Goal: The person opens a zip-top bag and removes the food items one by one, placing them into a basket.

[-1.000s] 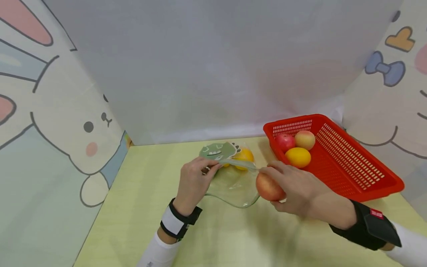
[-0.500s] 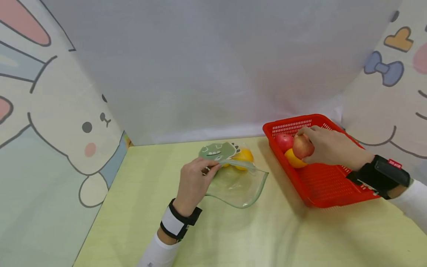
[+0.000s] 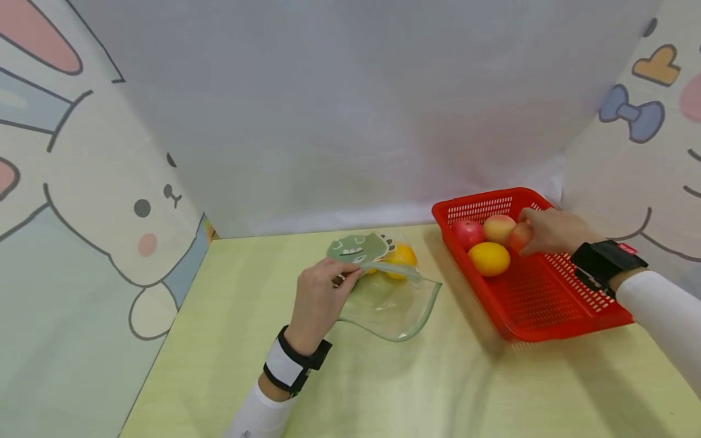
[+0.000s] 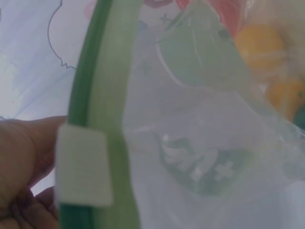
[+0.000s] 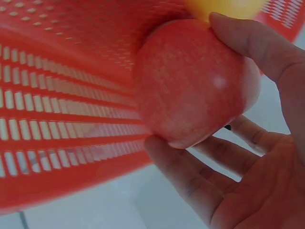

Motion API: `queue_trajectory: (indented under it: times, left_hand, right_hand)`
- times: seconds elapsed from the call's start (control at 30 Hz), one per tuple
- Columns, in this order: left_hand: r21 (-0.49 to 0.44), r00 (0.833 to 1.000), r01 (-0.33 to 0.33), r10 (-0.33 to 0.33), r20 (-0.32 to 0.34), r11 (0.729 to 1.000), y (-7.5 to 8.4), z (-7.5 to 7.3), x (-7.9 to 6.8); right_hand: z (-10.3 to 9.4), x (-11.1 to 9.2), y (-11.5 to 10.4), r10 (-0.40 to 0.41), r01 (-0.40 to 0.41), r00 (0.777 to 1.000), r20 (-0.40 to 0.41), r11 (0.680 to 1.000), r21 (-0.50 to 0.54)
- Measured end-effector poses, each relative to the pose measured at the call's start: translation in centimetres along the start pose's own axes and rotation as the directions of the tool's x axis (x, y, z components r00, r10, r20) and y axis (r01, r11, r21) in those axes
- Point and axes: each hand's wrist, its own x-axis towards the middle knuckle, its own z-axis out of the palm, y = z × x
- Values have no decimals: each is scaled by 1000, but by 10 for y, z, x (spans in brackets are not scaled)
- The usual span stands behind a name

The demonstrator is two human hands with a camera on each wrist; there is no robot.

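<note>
A clear zip bag with a green cartoon print lies on the table, yellow-orange fruits showing through its far part. My left hand pinches the bag's green zip edge, lifting it a little; in the left wrist view the fingers are beside the white slider. Inside the red basket, my right hand holds a red apple, thumb on one side and fingertips on the other. A peach, a lemon and a dark pink round fruit sit left of the apple.
The red plastic basket with slotted walls stands at the right of the pale yellow table. Grey sheeting rises behind, with cartoon-printed panels on either side.
My right hand has carried the apple from beside the bag's mouth over to the basket, then right and down past the peach. The left hand keeps its hold on the bag's edge.
</note>
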Motion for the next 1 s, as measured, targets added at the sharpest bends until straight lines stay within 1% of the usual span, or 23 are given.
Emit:
queue_trajectory:
  times: [0.07, 0.23, 0.37, 0.5, 0.67, 0.8, 0.9, 1.0]
  left_hand:
    - [-2, 1000, 3, -3, 0, 1000, 1, 1, 0]
    - [1, 1000, 6, -6, 4, 1000, 2, 1, 0]
    - [-1, 1000, 11, -11, 13, 1000, 2, 2, -1]
    - [1, 1000, 8, -8, 10, 1000, 3, 3, -1]
    - [2, 1000, 13, -13, 6, 1000, 3, 3, -1]
    - [2, 1000, 15, -15, 4, 1000, 4, 2, 0]
    - [-2, 1000, 5, -5, -2, 1000, 5, 1, 0]
    - [1, 1000, -12, 12, -14, 1000, 5, 0, 0]
  right_hand:
    - [7, 4, 7, 3, -3, 1000, 18, 1000, -8]
    - [23, 13, 16, -31, 31, 999, 21, 999, -23]
    - [33, 18, 17, -17, 16, 999, 37, 1000, 5]
    - [38, 19, 14, -13, 12, 999, 39, 1000, 9]
    - [36, 17, 12, -31, 30, 999, 37, 999, 23]
    - [28, 11, 7, -72, 72, 997, -2, 997, -23]
    - [20, 3, -5, -100, 96, 994, -50, 993, -71]
    - [11, -5, -23, -134, 128, 987, -94, 990, -64]
